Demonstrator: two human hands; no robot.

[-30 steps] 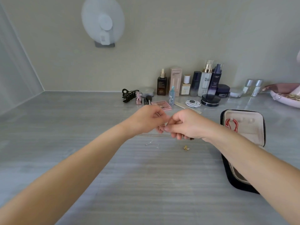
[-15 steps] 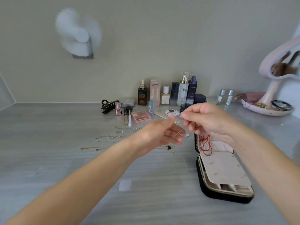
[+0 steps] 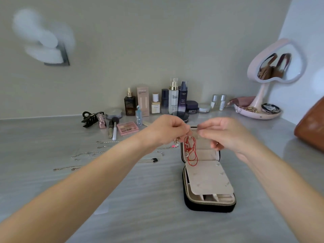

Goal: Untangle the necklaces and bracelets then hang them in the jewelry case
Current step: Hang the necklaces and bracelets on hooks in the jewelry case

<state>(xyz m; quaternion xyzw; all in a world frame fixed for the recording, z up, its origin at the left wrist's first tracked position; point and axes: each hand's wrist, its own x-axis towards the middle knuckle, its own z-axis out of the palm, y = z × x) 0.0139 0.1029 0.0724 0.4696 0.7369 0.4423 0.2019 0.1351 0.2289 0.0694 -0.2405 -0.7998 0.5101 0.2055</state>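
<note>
Now chain point(image 3: 175, 140) in L hand point(image 3: 168, 130), R hand point(image 3: 226, 135)

Necklace point(image 3: 176, 145) between left hand point(image 3: 168, 131) and right hand point(image 3: 226, 135)

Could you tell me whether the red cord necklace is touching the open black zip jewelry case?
Touching. The head view shows the red cord necklace hanging against the beige lid lining of the black zip jewelry case.

I see a grey, streaked bench point(image 3: 140, 199). The open jewelry case point(image 3: 208, 206) lies near right, and thin chains point(image 3: 91, 153) lie in rows mid-left. Far back sit a hair claw point(image 3: 91, 118), a pink palette point(image 3: 127, 128), bottles point(image 3: 173, 100) and a mirror's dish base point(image 3: 259, 114). A brown bag point(image 3: 310, 130) sits at the right edge.
</note>
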